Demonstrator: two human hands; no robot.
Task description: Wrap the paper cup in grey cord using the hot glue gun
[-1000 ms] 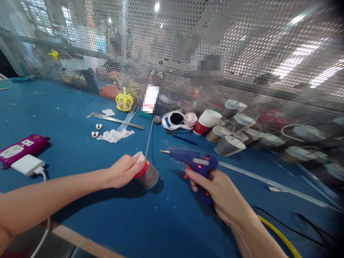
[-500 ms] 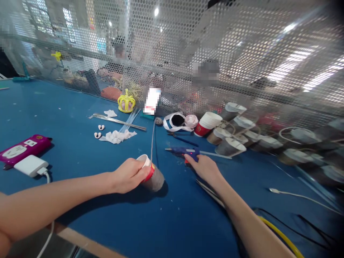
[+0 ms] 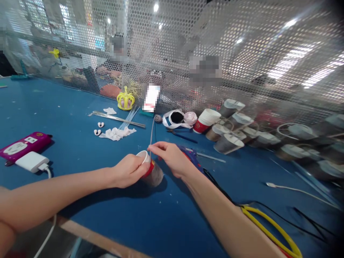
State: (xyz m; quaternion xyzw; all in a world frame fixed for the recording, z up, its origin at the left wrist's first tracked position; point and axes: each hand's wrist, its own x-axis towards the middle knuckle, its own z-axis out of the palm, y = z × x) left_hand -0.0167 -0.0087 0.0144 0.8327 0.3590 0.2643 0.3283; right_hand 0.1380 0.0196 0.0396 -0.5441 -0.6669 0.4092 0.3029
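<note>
Cup gripped in left hand; cord pinched in right hand at cup's twelve o'clock; glue gun at right hand's three o'clock, partly hidden.

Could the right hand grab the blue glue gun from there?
Probably yes: the glue gun lies close beside the right hand, with nothing seen between, though that hand's fingertips are at the grey yarn.

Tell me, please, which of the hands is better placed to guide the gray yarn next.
Probably the right hand: its fingertips are at the gray yarn, near the cup, while the left hand is occupied holding it.
</note>
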